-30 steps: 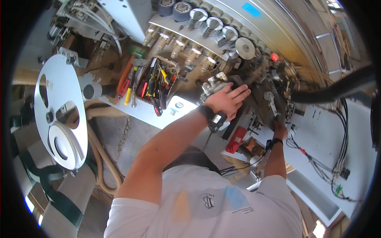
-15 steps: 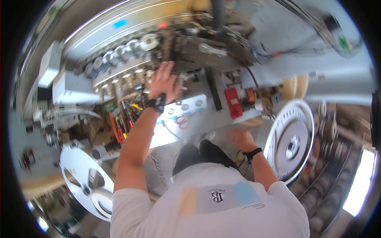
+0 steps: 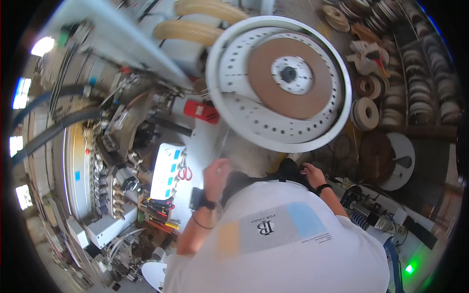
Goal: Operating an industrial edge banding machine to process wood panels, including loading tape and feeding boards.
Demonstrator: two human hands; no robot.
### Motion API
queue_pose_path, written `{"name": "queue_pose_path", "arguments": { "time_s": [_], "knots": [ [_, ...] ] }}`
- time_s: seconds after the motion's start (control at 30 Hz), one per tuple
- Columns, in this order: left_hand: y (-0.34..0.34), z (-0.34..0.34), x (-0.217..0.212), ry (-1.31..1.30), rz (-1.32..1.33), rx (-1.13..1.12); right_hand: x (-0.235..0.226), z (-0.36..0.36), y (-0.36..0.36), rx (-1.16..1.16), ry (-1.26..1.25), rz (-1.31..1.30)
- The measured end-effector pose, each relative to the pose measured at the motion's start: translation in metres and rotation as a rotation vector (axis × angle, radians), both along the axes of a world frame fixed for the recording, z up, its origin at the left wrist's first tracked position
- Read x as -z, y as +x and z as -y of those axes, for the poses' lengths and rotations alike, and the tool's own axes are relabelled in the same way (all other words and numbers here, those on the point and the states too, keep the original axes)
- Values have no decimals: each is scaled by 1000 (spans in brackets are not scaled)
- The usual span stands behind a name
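Observation:
My left hand [image 3: 215,179], smeared by motion, hangs beside my dark trousers, near the front of the white worktop [image 3: 197,150]. My right hand [image 3: 313,175] is low at my other side, close to the trousers. Part of its fingers shows, but their closure is unclear, and I see nothing held in it. Ahead of both hands stands a large white perforated round tray [image 3: 244,113] carrying a roll of brown banding [image 3: 264,73]. Red-handled scissors [image 3: 185,173] lie on the worktop beside a white panel [image 3: 163,171] with blue marks.
A red case [image 3: 201,112] lies at the worktop's far end. Hand tools [image 3: 159,207] crowd its near end, beside a machine with metal fittings [image 3: 117,200]. Racks of banding rolls [image 3: 417,93] stand far right. A brown disc [image 3: 377,157] and another machine [image 3: 371,217] are at right.
My view has turned right, bringing the large round tray ahead of me. My left hand has come back from the machine's metal fittings to my side.

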State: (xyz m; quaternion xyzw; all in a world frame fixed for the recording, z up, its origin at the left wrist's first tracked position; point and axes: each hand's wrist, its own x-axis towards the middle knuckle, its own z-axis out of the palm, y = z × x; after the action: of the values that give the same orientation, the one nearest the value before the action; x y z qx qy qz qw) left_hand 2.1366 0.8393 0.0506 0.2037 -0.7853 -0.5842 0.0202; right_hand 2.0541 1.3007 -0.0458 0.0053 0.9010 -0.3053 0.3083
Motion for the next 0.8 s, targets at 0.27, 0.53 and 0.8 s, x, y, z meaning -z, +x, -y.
{"name": "queue_pose_path", "arguments": {
  "time_s": [0.27, 0.53, 0.8],
  "knots": [
    [-174, -327, -56, 271, 169, 498, 70, -232, -83, 174, -207, -191],
    [-302, -492, -82, 333, 183, 667, -5, -405, -192, 319, -367, -132],
    [-436, -584, -42, 394, 204, 725, 0, -467, -226, 426, -166, -185]
  ]
}}
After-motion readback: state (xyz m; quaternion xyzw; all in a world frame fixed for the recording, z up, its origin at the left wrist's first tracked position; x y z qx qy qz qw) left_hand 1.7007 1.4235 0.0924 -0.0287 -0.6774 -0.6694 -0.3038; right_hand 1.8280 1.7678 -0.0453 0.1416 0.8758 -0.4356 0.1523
